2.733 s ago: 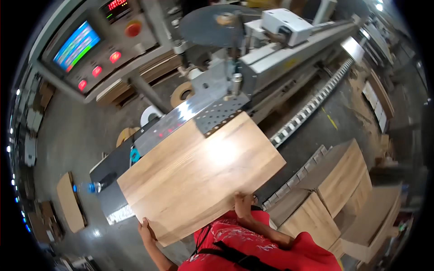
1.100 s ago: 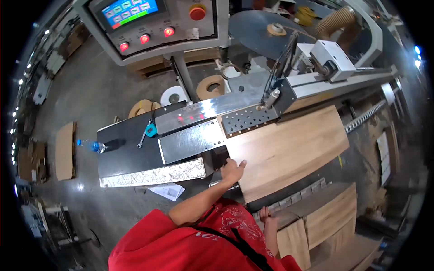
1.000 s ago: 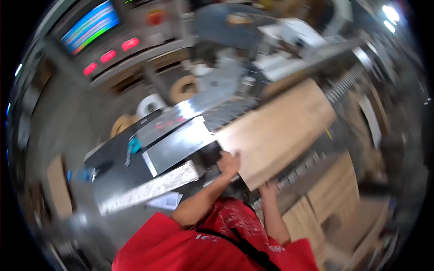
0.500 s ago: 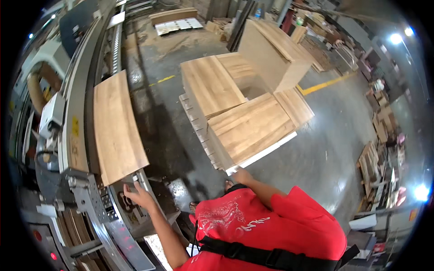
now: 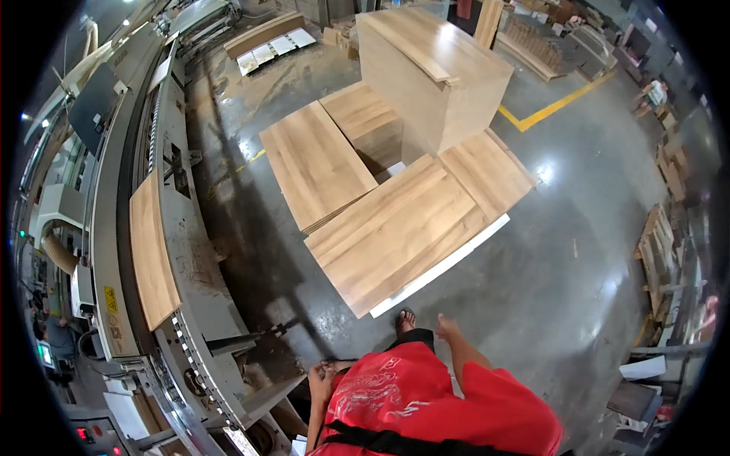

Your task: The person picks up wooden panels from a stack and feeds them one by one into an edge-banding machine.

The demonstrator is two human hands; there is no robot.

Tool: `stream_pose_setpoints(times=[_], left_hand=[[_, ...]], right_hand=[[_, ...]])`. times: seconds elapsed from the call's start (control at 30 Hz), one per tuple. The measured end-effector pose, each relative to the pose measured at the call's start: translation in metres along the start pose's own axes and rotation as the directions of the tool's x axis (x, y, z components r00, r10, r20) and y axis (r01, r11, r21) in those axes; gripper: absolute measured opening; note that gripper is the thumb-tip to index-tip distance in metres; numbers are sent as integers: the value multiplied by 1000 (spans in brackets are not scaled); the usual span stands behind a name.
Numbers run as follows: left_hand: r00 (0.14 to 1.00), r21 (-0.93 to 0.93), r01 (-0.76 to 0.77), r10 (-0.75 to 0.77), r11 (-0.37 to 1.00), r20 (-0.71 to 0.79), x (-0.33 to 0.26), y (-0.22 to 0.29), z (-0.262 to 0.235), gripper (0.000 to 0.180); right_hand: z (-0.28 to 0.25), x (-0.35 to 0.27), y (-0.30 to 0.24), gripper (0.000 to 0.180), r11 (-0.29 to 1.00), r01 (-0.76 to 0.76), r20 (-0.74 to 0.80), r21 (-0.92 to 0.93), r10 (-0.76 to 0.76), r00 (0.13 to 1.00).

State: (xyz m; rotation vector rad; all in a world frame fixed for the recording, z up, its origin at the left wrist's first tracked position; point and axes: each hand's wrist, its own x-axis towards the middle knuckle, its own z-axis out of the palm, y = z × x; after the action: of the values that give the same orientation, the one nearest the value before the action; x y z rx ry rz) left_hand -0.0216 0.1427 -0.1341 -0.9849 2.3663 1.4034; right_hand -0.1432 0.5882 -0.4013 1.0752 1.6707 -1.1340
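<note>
My left hand [image 5: 322,374] hangs low beside my dark trousers, its fingers loosely bent and apart, holding nothing that I can see. Out to the right of my sandalled foot, my right hand [image 5: 447,327] is empty with its fingers apart. A wood-grain panel [image 5: 154,254] lies flat along the bed of the long machine [image 5: 114,228] on the left, touched by neither hand. Ahead of me are low stacks of wood-grain panels; the front stack [image 5: 403,235] is nearest my right hand, and another stack [image 5: 319,163] sits behind it to the left.
A taller panel stack [image 5: 433,83] rises behind the low ones. White strips [image 5: 275,52] and a brown board lie on the far floor. Yellow lines [image 5: 559,104] mark the floor. Wooden scraps [image 5: 658,243] and a pallet stand along the right side.
My left hand has drawn back from the machine's near end to my side. My right hand has swung away from the front stack's corner. The view has shifted, and the panel shows narrower.
</note>
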Motion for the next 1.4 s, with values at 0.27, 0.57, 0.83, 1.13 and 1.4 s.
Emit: stream_pose_setpoints(times=[0.27, 0.57, 0.83, 1.13, 1.4], left_hand=[[887, -180, 348, -385, 920, -254, -107, -16, -34, 30], [792, -37, 531, -512, 846, -334, -177, -40, -16, 26], [820, -151, 470, -493, 870, -291, -174, -53, -9, 24], [934, -301, 293, -339, 908, -115, -105, -41, -17, 28], [949, -299, 303, -315, 905, 9, -39, 57, -2, 37]], right_hand=[[-28, 17, -210, 90, 782, -84, 132, 617, 3, 991], [8, 3, -265, 61, 877, 132, -318, 463, 25, 948], [19, -47, -225, 48, 941, 162, -220, 298, -97, 971], [28, 42, -142, 49, 811, 60, 4, 583, -76, 997], [18, 13, -152, 49, 763, 125, -48, 634, -122, 991]])
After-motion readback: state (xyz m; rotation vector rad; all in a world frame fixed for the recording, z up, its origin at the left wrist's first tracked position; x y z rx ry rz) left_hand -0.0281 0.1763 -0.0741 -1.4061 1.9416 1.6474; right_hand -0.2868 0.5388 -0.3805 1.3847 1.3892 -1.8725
